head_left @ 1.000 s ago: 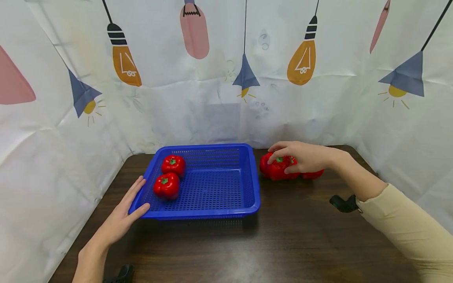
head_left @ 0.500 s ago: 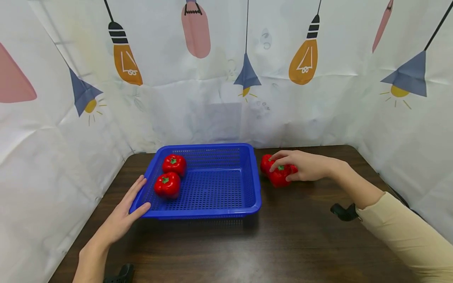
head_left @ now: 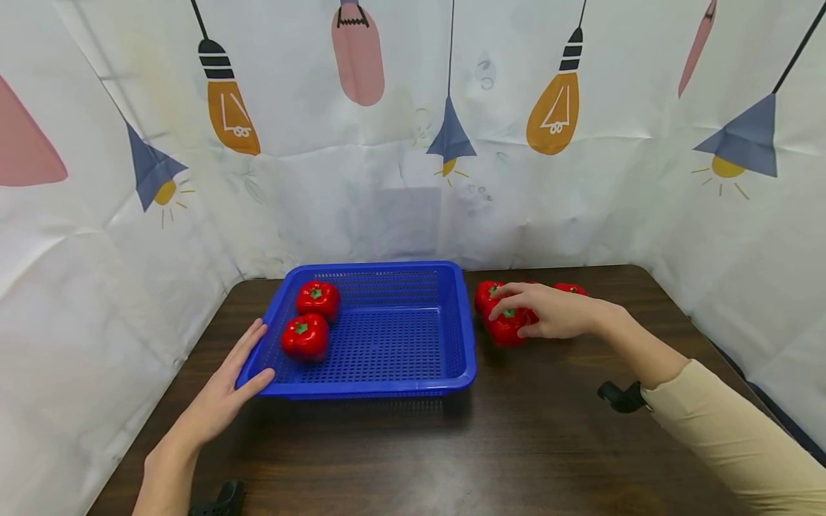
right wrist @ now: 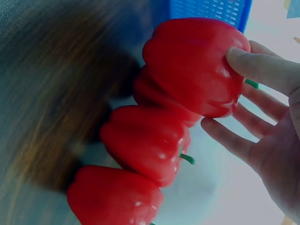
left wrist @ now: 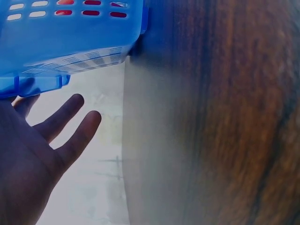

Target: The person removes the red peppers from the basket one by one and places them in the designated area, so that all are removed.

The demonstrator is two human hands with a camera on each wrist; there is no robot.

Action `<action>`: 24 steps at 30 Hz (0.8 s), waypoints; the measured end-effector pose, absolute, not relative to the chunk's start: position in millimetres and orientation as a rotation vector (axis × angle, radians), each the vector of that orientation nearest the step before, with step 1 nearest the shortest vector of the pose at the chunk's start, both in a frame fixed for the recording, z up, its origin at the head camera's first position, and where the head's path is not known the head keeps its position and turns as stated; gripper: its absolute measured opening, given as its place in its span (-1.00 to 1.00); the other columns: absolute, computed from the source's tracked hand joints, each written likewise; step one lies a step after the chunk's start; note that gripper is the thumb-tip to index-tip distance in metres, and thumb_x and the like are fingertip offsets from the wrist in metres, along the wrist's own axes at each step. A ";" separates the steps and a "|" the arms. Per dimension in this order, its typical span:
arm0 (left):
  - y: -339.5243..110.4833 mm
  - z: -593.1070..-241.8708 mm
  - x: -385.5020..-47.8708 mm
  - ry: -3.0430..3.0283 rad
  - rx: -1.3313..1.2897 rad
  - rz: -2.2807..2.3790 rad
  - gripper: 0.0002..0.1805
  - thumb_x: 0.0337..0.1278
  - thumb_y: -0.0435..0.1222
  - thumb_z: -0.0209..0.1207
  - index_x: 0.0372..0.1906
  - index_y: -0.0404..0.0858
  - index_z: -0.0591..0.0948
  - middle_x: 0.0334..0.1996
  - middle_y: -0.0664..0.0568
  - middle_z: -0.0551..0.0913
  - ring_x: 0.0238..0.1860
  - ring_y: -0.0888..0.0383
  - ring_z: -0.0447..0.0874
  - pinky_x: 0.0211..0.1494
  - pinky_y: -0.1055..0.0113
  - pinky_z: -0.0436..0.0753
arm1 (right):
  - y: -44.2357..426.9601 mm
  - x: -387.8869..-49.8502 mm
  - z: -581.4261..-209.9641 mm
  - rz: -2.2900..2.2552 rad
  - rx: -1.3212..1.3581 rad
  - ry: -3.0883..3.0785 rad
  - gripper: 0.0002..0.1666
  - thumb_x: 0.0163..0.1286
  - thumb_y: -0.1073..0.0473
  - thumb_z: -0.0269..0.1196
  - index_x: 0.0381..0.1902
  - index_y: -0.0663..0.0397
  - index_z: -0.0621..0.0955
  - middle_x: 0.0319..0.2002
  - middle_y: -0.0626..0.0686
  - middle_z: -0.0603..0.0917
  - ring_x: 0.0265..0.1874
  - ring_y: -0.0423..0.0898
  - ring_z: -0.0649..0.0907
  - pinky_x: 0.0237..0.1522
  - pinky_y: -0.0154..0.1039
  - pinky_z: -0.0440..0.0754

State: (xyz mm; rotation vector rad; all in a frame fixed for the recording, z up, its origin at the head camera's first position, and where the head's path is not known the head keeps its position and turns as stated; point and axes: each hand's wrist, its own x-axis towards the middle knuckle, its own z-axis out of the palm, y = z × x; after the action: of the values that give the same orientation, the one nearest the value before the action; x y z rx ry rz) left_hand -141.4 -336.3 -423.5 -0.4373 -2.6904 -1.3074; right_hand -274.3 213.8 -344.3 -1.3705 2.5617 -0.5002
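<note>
My right hand (head_left: pixel 558 312) grips a red bell pepper (head_left: pixel 505 331) just right of the blue basket (head_left: pixel 374 390). In the right wrist view, the thumb presses one side of this bell pepper (right wrist: pixel 197 65) and the fingers lie across from it, near its green stem. More red bell peppers (right wrist: pixel 145 140) sit close by it, partly covered by my hand in the head view. My left hand (head_left: pixel 216 401) rests against the basket's left rim with fingers spread and fairly straight. Inside the basket, two bell peppers (head_left: pixel 305 338) stand along the left side.
The dark wooden table (head_left: pixel 400 459) runs back to a white curtain (head_left: pixel 387 215) printed with lamps and bulbs. One bell pepper (head_left: pixel 569 288) lies beyond my right hand. A black strap piece (head_left: pixel 622 396) sticks out by my right sleeve.
My right hand has come down and nearer, drawing the gripped bell pepper slightly forward from the group. A bell pepper behind the hand has come into sight. The left hand and basket stay put.
</note>
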 end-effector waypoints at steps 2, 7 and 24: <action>-336.4 -423.5 -141.7 -2.691 -0.439 -1.310 -0.18 0.47 -0.27 0.12 0.68 0.02 0.03 0.67 0.02 -0.18 0.58 -0.34 -0.23 0.40 -0.44 -0.09 | 213.7 -273.8 -346.2 -0.518 -1.364 2.551 -0.50 0.33 0.35 0.41 0.16 -0.17 0.65 0.40 0.10 0.44 0.40 0.18 0.37 0.21 0.14 0.52; -336.7 -423.7 -142.3 -2.691 -0.446 -1.305 -0.18 0.46 -0.27 0.13 0.68 0.02 0.04 0.67 -0.01 -0.18 0.57 -0.39 -0.22 0.34 -0.54 -0.07 | 214.6 -273.0 -352.1 -0.541 -1.377 2.536 -0.50 0.33 0.37 0.40 0.17 -0.14 0.65 0.41 0.12 0.43 0.41 0.21 0.37 0.18 0.13 0.55; -337.0 -423.7 -140.6 -2.698 -0.437 -1.279 -0.18 0.48 -0.26 0.12 0.68 0.04 0.03 0.67 0.00 -0.17 0.60 -0.27 -0.22 0.44 -0.34 -0.09 | 214.2 -273.7 -368.6 -0.521 -1.407 2.538 -0.51 0.32 0.34 0.42 0.16 -0.15 0.66 0.36 0.10 0.47 0.34 0.17 0.43 0.14 0.11 0.58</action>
State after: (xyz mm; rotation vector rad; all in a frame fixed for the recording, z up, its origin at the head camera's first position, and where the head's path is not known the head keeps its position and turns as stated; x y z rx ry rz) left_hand -140.6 -337.0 -423.7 -0.4369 -2.6981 -1.2794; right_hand -273.7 214.2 -368.6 -1.4069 2.5379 -0.5208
